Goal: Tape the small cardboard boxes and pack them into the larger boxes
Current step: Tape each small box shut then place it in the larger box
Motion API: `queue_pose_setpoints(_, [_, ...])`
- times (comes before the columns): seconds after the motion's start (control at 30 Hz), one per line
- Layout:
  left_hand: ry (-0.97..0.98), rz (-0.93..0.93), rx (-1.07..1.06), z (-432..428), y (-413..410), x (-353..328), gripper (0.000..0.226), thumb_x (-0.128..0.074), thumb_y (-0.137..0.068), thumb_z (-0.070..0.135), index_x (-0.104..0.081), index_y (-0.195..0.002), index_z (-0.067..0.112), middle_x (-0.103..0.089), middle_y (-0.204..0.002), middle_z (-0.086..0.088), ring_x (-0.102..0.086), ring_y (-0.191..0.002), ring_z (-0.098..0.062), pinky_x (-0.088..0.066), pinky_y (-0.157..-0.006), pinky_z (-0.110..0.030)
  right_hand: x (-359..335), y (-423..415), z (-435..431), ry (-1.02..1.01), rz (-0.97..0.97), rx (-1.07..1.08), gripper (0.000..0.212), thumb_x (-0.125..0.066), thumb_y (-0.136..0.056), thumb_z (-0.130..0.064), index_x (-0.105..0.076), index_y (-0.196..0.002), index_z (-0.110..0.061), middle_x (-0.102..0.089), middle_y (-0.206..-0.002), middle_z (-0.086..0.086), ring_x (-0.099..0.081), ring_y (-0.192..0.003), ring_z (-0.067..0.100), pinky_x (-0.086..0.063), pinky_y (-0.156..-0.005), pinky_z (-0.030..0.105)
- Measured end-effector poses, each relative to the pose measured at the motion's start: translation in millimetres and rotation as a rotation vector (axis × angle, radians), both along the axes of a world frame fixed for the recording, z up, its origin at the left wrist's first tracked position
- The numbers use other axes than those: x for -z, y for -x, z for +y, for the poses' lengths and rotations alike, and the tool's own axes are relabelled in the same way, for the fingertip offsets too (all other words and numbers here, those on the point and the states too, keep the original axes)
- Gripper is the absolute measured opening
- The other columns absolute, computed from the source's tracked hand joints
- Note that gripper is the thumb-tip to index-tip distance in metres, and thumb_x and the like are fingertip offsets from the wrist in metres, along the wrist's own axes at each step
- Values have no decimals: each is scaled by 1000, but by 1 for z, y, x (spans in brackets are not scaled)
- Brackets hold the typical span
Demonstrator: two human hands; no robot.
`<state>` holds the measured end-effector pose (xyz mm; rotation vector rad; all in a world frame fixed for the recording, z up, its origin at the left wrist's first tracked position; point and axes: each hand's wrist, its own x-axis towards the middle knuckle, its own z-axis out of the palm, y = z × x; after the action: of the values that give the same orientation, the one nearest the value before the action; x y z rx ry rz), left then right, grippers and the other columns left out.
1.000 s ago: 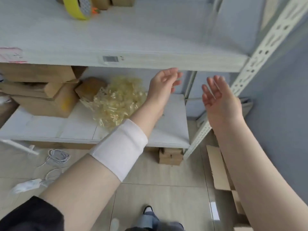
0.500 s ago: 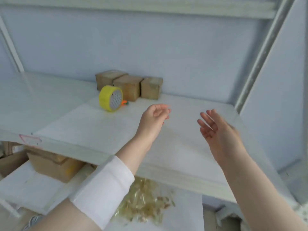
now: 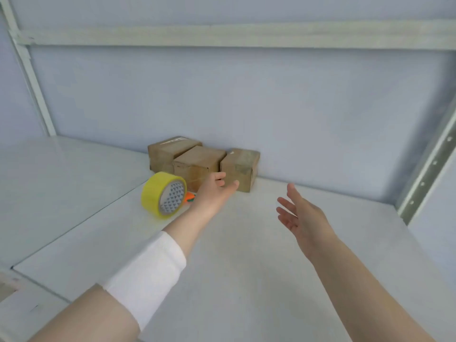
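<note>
Three small cardboard boxes stand in a row against the back wall of a white shelf: the left box [image 3: 170, 150], the middle box [image 3: 197, 164] and the right box [image 3: 243, 166]. A yellow tape roll [image 3: 162, 195] stands on edge in front of them, with a small orange object [image 3: 189, 196] behind it. My left hand [image 3: 214, 193] reaches out with straight fingers just in front of the middle and right boxes, holding nothing. My right hand [image 3: 301, 218] hovers open to the right, above the shelf, apart from the boxes.
The white shelf board [image 3: 246, 267] extends toward me, with a seam to a second board [image 3: 49, 193] on the left. Perforated metal uprights stand at the right [image 3: 429, 169] and left [image 3: 27, 70]. A crossbar [image 3: 246, 37] runs above.
The view has risen from the lower shelf to the upper one. Both hands have moved forward over the shelf, the left one nearing the small boxes with its fingers straightened.
</note>
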<state>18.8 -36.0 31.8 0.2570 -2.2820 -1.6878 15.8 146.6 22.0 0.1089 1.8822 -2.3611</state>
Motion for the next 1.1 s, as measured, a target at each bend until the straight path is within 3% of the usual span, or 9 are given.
queue_pose_setpoints(0.23, [168,0,-72,-8,94,10,73,-66,-81,40,-31,-142,20,-30,-146,-10,-28,-136,-23,-27,-111,-32,-2,80,-46,-74,-51,16,61,-57,-85,-53,-47,-134,-18,-52,-128,7,-51,-116,24,-45,-96,31])
queue_pose_setpoints(0.4, [226,1,-170,11,134,44,84,-70,-76,42,-23,-144,28,0,-153,-15,-5,-141,-29,-14,-112,-36,8,134,-77,-109,-92,52,59,-50,-91,-50,-41,-140,-17,-43,-142,1,-40,-131,20,-36,-108,35])
queue_pose_setpoints(0.5, [240,91,-256,17,147,59,80,-75,-72,43,-34,-138,26,-2,-153,-13,-7,-138,-26,-17,-109,-34,13,151,-87,-108,-77,14,40,-39,-97,-47,-56,-123,-21,-58,-118,-8,-52,-117,10,-40,-103,30])
queue_pose_setpoints(0.6, [231,159,-328,22,158,66,80,-81,-64,40,-42,-131,21,-10,-150,-18,-11,-136,-30,-18,-108,-36,17,156,-92,-78,-52,-25,40,-32,-99,-46,-65,-89,-27,-71,-74,-21,-64,-73,-10,-47,-73,15])
queue_pose_setpoints(0.63, [233,158,-343,23,160,66,80,-82,-63,39,-43,-129,19,-12,-148,-20,-13,-135,-32,-20,-107,-37,19,156,-92,-82,-57,-39,41,-31,-100,-46,-66,-89,-28,-71,-73,-21,-64,-72,-9,-47,-71,15])
queue_pose_setpoints(0.77, [175,154,-343,19,162,59,72,-85,-59,32,-48,-119,19,-24,-137,-15,-24,-124,-31,-25,-104,-34,11,145,-84,-119,-38,-73,40,-32,-98,-48,-59,-117,-25,-59,-112,-12,-51,-114,9,-39,-101,29])
queue_pose_setpoints(0.93, [5,141,-277,17,137,40,59,-82,-61,37,-47,-108,33,-27,-123,0,-30,-121,-19,-28,-97,-22,-3,119,-60,-134,69,-45,20,-47,-94,-44,-60,-105,-32,-56,-102,-19,-51,-97,-1,-37,-102,30])
queue_pose_setpoints(1.0, [-149,132,-202,16,119,29,51,-78,-66,39,-46,-106,38,-30,-120,4,-37,-114,-13,-34,-92,-24,-3,110,-38,-151,130,63,48,-55,-89,-44,-46,-134,-27,-50,-122,-10,-45,-110,5,-32,-110,36])
queue_pose_setpoints(1.1, [-494,106,13,14,95,13,26,-65,-82,39,-50,-103,35,-54,-114,6,-55,-98,-6,-46,-79,-29,-4,96,7,-87,210,178,69,-59,-82,-51,-33,-143,-31,-36,-145,-10,-37,-122,6,-34,-110,39])
